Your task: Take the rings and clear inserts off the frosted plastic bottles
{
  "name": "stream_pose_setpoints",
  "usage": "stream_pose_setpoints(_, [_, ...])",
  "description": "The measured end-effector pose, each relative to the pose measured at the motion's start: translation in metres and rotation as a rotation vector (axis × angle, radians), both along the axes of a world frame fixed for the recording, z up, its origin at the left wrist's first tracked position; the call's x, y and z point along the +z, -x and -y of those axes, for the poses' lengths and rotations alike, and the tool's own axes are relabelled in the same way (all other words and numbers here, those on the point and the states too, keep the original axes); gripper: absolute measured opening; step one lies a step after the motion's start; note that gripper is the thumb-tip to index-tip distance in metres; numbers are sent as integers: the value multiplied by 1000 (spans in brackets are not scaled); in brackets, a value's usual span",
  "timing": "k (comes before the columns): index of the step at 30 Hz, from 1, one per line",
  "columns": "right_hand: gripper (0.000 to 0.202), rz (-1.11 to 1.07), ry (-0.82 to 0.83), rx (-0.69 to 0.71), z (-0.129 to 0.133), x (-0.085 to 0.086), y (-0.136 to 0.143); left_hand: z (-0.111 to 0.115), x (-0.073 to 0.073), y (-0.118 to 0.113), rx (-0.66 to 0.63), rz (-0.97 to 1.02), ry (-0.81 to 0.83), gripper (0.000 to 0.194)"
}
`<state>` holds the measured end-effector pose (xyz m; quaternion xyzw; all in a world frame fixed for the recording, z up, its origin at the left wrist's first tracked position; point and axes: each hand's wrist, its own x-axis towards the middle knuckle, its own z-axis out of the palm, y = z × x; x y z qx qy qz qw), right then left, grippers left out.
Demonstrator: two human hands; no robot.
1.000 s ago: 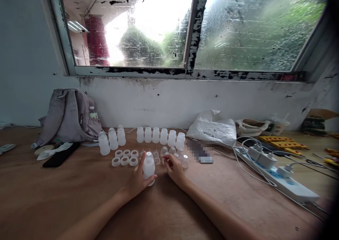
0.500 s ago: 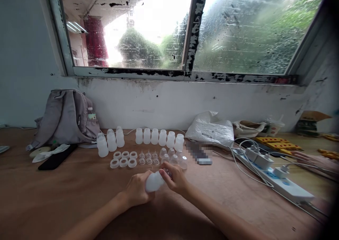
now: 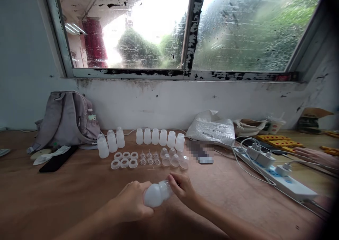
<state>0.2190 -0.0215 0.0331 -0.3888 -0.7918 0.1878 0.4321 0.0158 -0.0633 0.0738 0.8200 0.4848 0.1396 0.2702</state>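
Observation:
My left hand [image 3: 136, 201] is wrapped round the body of a frosted white baby bottle [image 3: 154, 195], which lies tilted with its top toward the right. At that top end my right hand [image 3: 181, 189] has its thumb and fingers closed on the clear cap, and the fingers hide part of it. Beyond my hands lie several white collar rings [image 3: 124, 163], several clear nipples [image 3: 149, 161] and several clear dome caps [image 3: 175, 160]. Several open bottle bodies [image 3: 155, 137] stand in a row behind. Three capped bottles [image 3: 112, 142] stand to the left.
A grey backpack [image 3: 69, 121], a black phone [image 3: 56, 161] and a tissue sit at the left. At the right are a silver plastic bag [image 3: 212, 130], a power strip [image 3: 293, 190] with chargers and cables, yellow pieces [image 3: 279, 143] and another person's hand [image 3: 315, 157].
The bottle has come slightly closer to me and lies flatter. My right hand has shifted right along its top, leaving more of the bottle's clear end visible.

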Motion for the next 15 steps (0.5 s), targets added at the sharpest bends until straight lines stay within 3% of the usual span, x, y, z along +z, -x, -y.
stream_pose_setpoints(15, [42, -50, 121, -30, 2, -10, -4, 0, -3, -2, -15, 140, 163, 22])
